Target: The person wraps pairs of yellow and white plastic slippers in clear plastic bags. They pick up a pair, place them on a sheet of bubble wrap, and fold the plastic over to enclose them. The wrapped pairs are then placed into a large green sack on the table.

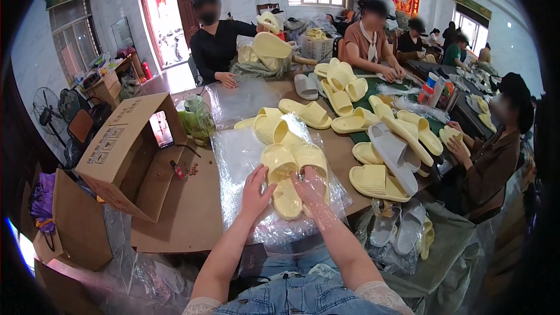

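In front of me, a pair of pale yellow slippers (280, 162) lies on a stack of clear plastic bags (233, 160), toes toward the far side. My left hand (255, 191) rests at the left slipper's side, thumb and fingers apart, holding nothing. Clear plastic film covers my right hand (309, 186) and wrist, as if the arm reaches into a bag. Its fingers close on the right slipper near the strap opening; the film's glare blurs the exact grip. Just beyond the pair is another yellow slipper (271, 125).
Yellow and grey slippers (392, 157) pile up at the right. A cardboard box (125, 151) stands open at left, near a green-filled jar (197, 119). Bagged slippers (402, 230) hang low at right. Across the table a person in black (213, 46) stands; others sit along the right.
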The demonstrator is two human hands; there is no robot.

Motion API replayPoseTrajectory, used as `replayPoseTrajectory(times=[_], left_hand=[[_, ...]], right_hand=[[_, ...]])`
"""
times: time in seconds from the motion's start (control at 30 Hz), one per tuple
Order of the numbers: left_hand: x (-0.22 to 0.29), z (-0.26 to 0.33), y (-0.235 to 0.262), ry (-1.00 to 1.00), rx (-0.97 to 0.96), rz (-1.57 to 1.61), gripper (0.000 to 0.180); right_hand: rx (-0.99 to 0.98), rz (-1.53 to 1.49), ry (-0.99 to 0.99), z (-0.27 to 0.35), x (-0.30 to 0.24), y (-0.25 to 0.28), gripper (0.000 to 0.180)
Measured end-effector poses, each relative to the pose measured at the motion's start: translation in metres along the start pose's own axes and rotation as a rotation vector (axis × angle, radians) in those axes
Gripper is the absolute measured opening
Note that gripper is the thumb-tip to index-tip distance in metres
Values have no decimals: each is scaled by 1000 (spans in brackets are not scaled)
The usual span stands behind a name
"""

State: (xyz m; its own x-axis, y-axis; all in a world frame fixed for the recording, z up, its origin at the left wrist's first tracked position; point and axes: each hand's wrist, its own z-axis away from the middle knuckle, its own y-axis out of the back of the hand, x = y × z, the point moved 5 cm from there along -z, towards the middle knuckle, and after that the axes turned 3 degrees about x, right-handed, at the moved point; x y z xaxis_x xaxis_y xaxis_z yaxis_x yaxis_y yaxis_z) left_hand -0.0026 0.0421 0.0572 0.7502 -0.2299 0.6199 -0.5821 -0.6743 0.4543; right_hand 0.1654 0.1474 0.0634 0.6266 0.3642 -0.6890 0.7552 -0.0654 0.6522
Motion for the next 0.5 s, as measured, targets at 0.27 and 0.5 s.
replayPoseTrajectory(times=[0.27,0.5], left_hand=[[-4,1,-1,-13,12,12,55],[-6,0,0,-21,15,13,55]], right_hand=[[-45,-2,-1,2,1,-1,42],[9,-7,40,2,1,-4,41]])
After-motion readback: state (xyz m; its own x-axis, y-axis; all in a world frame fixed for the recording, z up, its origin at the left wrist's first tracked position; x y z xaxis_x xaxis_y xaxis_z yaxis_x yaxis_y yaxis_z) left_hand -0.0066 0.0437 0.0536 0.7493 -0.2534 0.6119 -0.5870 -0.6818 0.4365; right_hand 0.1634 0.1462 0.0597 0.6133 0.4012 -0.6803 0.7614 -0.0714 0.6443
